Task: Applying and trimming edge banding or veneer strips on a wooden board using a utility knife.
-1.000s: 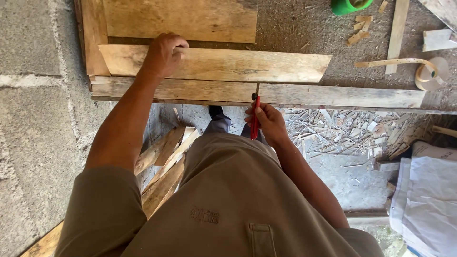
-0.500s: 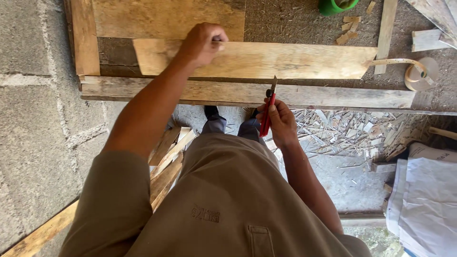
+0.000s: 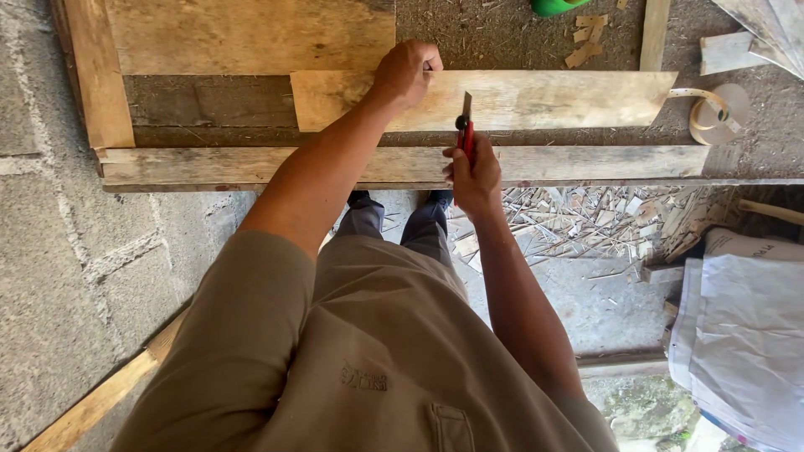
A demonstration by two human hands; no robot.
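My left hand [image 3: 408, 74] grips the far edge of a pale wooden board [image 3: 544, 99] that lies flat across the workbench. In my right hand [image 3: 473, 176] I hold a red utility knife [image 3: 465, 127], blade out and pointing at the board's near edge. A long weathered plank [image 3: 251, 164] runs along the bench front, just under my right hand. My arms and a khaki shirt fill the lower middle of the view.
A larger plywood sheet [image 3: 243, 33] and an upright batten [image 3: 92, 75] lie at far left. A loose roll of edge banding [image 3: 712, 109] sits at right. Wood shavings [image 3: 586, 222] litter the floor, white sacks [image 3: 737, 335] lie lower right, and a block wall [image 3: 59, 276] stands at left.
The pale board has slid to the right with my left hand on it. My right hand has lifted the knife from the front plank up to the board's near edge.
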